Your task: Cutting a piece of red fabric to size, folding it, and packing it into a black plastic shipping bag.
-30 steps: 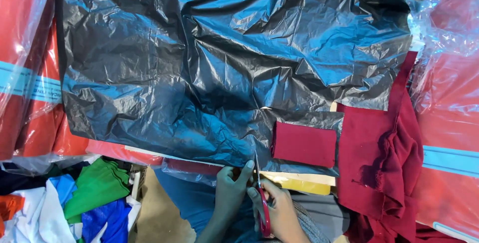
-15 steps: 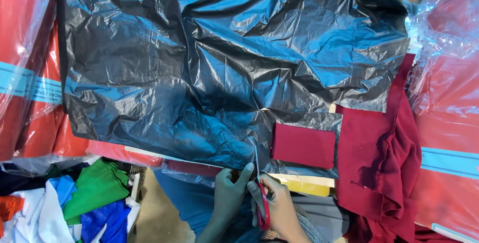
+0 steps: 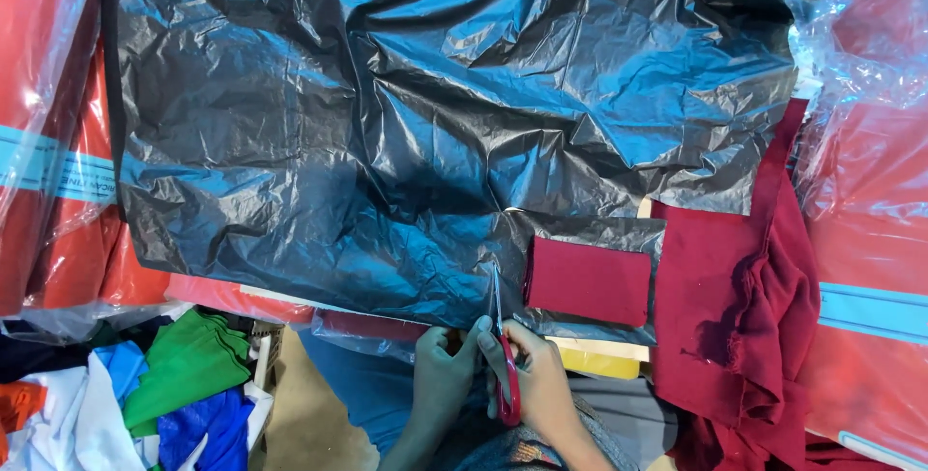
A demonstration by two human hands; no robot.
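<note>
The right hand is closed around the red handles of a pair of scissors, whose blades point up into the lower edge of a large crumpled black plastic sheet spread over the desk. The left hand, also closed, pinches that same edge just to the left of the blades. Its fingertips sit very near the cutting line, so a slip of the blades could nick them. The sheet is heavily wrinkled and glossy; if the left hand lets it go slack, the film could fold between the blades and tear raggedly instead of cutting clean. Just to the right of the scissors lies a small dark red cloth rectangle, with a larger heap of dark red fabric beyond; a cut veering right could catch the cloth beneath the plastic.
</note>
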